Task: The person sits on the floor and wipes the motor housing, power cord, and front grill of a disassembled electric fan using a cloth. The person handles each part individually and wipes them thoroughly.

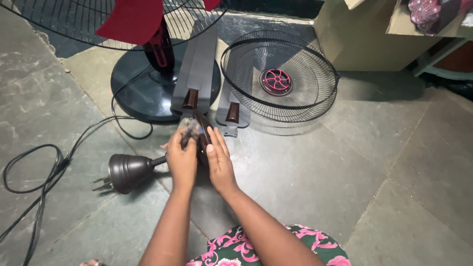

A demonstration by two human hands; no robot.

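Grey stone floor (pixel 384 162) fills the frame, laid in large slabs with visible joints; everything below sits on it

Item 1, upper left of the frame: pedestal fan (pixel 148 29), black wire grille, red blades, standing on a round black base (pixel 143 93)

Item 2, upper right: tan cardboard box (pixel 354 34), set against the back edge of the floor

Item 3, upper centre-right: loose black fan guard (pixel 278 76), round wire cage with a red hub at its middle, lying just right of the fan base

Item 4, upper centre: two grey ceiling-fan blades (pixel 199 64), flat, side by side, each ending in a brown bracket towards me; the left one overlaps the fan base, the right one runs under the guard

Item 5, left side: black power cable (pixel 54 167), looping from the fan base down to the lower left corner

Item 6, centre left: dark brown bell-shaped canopy (pixel 129 171) on a short rod, lying on its side, just left of my hands

Item 7, centre: my left hand (pixel 181 158), fingers curled closed around a small dark fan part (pixel 196 132); I cannot make out more of that piece than its dark brown colour

Item 8, centre: my right hand (pixel 219 162), fingers straight and together, pressed flat against the right side of the same part, not wrapped around it

Item 9, bottom centre: green and pink floral cloth (pixel 246 249), under my forearms
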